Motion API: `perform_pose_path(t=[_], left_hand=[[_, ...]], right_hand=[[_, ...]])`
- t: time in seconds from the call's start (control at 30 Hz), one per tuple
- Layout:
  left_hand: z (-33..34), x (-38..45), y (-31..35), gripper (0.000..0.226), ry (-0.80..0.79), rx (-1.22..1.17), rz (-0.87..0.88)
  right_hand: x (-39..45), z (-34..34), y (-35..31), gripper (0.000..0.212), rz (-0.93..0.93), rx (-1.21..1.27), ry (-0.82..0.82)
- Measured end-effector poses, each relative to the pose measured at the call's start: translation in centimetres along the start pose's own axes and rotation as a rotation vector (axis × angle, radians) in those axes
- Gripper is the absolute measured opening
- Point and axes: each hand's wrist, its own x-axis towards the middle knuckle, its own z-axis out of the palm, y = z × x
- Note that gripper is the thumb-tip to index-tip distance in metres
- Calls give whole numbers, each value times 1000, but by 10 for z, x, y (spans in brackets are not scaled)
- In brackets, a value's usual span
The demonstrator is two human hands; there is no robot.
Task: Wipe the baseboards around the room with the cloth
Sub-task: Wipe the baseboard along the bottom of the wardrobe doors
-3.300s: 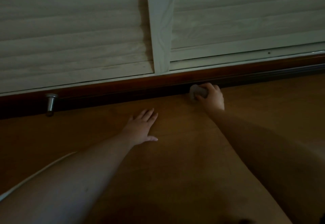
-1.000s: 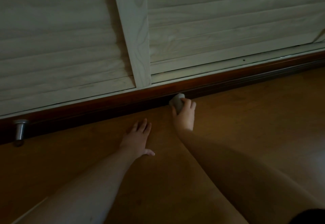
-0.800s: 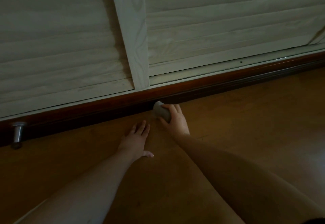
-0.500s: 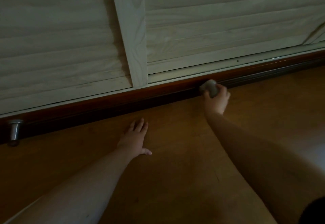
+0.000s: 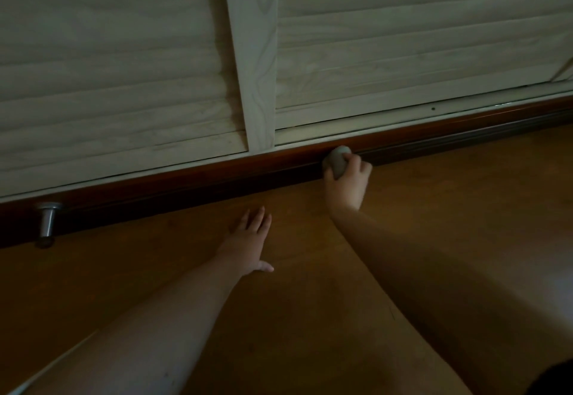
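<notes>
Dim room; cloth (image 5: pixel 336 162) half-hidden, pressed on baseboard (image 5: pixel 186 182)

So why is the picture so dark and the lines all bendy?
Head view: the room is dim, so the dark red-brown baseboard nearly blends into shadow; the wide-angle lens slants and bends its straight line; the small grey cloth in the right hand looks soft.

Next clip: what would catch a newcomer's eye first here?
The right hand grips a wadded grey cloth against the dark red baseboard, under pale louvred doors. The left hand rests flat on the wood floor; a metal doorstop stands far left.
</notes>
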Motion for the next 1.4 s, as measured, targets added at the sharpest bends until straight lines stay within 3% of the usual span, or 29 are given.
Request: perform_pose_path(t=[0.37,0.6,0.8,1.03,1.2,1.4], left_hand=[[17,-26,-13,89,52,89,108],[26,-36,-47,79,11,209,200],[33,-44,-73,75,34,138,67],[35,-47,-68,72,75,-38,-66],[40,-53,-58,70,87,-56,-85],[17,-76,-78,68,171,55,-44]], right_hand=[[-50,46,-28,49,-147,81,-213],[-42,30,-11,45,-376,-45,-533],[-42,15,17,47,-262,-53,-457],[-29,7,21,50,-273,-117,-530],[-34,-6,26,50,-237,-72,-409],[-60,-27,34,55,-28,-92,-271]])
